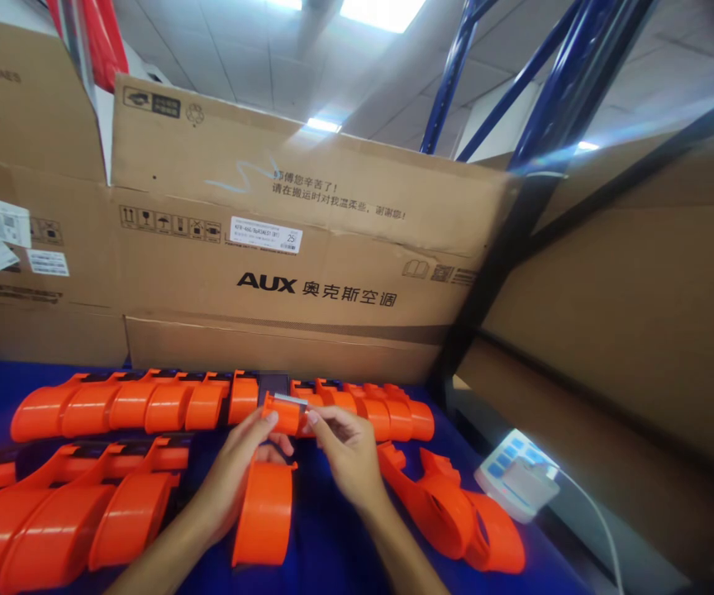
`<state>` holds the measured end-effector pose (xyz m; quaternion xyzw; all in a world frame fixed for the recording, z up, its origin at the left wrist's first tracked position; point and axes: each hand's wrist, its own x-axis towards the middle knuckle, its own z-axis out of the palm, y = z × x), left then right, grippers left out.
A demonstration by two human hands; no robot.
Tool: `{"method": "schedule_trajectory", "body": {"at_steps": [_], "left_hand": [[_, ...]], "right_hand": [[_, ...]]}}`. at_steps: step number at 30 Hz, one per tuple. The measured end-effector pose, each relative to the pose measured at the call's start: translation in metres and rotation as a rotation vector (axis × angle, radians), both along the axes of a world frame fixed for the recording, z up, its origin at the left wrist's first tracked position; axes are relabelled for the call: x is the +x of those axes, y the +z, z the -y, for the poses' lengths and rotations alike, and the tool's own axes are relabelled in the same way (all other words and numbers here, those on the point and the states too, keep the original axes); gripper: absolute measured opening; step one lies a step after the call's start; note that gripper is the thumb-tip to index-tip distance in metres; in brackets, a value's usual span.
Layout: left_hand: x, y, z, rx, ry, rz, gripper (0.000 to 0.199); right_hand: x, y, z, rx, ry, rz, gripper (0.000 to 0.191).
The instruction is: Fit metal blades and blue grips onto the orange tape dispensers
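My left hand has its fingers closed on an orange plastic part near the centre, with a grey strip along its top edge. At that part's right end, my right hand pinches with thumb and forefinger; what lies between those fingertips is too small to make out. Just below my left hand is a wide curved orange piece. Rows of similar orange pieces lie behind and to the left on the blue surface.
Loose orange pieces lie at the right. Beyond them sits a white power strip with a plugged adapter and cable. A cardboard wall stands behind, with a dark blue metal frame at the right.
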<state>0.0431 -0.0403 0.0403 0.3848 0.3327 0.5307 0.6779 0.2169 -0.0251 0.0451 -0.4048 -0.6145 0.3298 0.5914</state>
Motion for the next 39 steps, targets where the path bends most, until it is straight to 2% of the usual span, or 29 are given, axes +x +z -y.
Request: {"method": "schedule_trajectory", "body": {"at_steps": [7, 11, 12, 14, 17, 19, 22, 25, 29, 32, 35, 39], "left_hand": [[-0.001, -0.009, -0.006, 0.051, 0.014, -0.014, 0.035], [-0.009, -0.005, -0.011, -0.086, 0.093, 0.117, 0.037], [-0.013, -0.003, -0.012, -0.141, 0.092, 0.158, 0.039], [-0.019, 0.002, -0.013, -0.225, 0.085, 0.237, 0.042], [-0.025, 0.007, -0.012, -0.264, 0.111, 0.321, 0.041], [-0.026, 0.008, -0.01, -0.258, 0.113, 0.334, 0.041], [-0.023, 0.007, -0.008, -0.257, 0.073, 0.334, 0.042], [-0.02, 0.004, -0.01, -0.27, 0.07, 0.311, 0.043], [-0.017, 0.003, -0.014, -0.196, 0.138, 0.231, 0.038], [-0.014, 0.002, -0.015, -0.123, 0.17, 0.188, 0.038], [-0.008, -0.003, -0.013, -0.055, 0.172, 0.114, 0.038], [0.0, -0.012, -0.01, 0.065, 0.108, -0.053, 0.036]], "right_hand": [[-0.001, 0.006, 0.005, 0.084, 0.037, 0.27, 0.029], [-0.001, 0.008, 0.009, 0.086, -0.025, 0.445, 0.02], [-0.001, 0.009, 0.011, 0.086, 0.012, 0.529, 0.018], [-0.002, 0.011, 0.018, 0.094, 0.186, 0.725, 0.015], [-0.005, 0.011, 0.029, 0.089, 0.45, 0.952, 0.028], [-0.009, 0.008, 0.033, 0.068, 0.501, 1.042, 0.032], [-0.011, 0.006, 0.033, 0.084, 0.511, 1.066, 0.027], [-0.008, 0.012, 0.028, 0.114, 0.42, 0.972, 0.019], [0.001, 0.018, 0.019, 0.065, 0.022, 0.794, 0.008], [0.006, 0.018, 0.015, 0.114, -0.186, 0.603, 0.015], [0.006, 0.016, 0.013, 0.221, -0.228, 0.459, 0.023], [0.003, 0.015, 0.011, 0.293, -0.164, 0.43, 0.027]]}}
